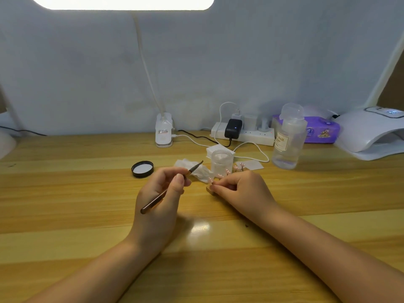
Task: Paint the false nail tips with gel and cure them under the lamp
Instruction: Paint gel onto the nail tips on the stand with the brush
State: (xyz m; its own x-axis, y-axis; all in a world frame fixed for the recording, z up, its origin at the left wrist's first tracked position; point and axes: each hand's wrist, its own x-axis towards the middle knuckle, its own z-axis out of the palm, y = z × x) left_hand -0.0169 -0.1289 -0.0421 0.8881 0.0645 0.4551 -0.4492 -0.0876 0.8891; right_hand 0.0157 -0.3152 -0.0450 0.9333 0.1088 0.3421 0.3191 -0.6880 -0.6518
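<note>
Pink nail tips [227, 171] sit in a short row on their strip, mid-bench and toward the back edge, and your right hand [238, 191] is curled over the near end of that strip, fingertips pinching it so the row stays put while you work. Your left hand [161, 193] grips the brush [172, 186] pencil-fashion, thumb and fingers wrapped round the shaft, bristle end angled up and away toward the crumpled tissue [196, 169] just behind. That tilt looks deliberate: it keeps the bristles off the wood and off the tips between strokes. Brush tip and nail tips are near each other but apart, so no stroke is landing right now.

Right behind the row stands the small clear jar [222, 160], open, with its black lid [142, 169] lying inside-up off to the left, clear of your wrists. My guess is the jar stays close so each dip is a short reach. Whether it holds gel or cleaner I can't tell. Over at the back right corner of the bench [65, 193] the curing lamp [369, 132] waits with its mouth facing you, well apart from the tips.
</note>
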